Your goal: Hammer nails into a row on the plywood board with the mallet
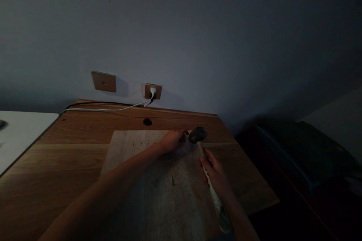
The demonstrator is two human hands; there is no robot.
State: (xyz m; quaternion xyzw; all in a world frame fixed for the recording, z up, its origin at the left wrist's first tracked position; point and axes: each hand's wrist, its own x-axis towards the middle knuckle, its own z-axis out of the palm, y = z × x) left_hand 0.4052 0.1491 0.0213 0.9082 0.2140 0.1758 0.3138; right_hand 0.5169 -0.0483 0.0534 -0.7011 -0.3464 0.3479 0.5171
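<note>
The right hand [212, 170] gripped the hammer [212, 190] near the board [149, 211]'s right edge. The left hand [173, 141] curled beside its head; I couldn't tell if it pinched anything. Keeping those fingers clear seemed wise.

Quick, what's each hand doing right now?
Left hand: fingers curled over the pale rectangular wooden board; whether holding anything, can't tell.
Right hand: closed around the dark-headed, pale-handled hammer.
</note>
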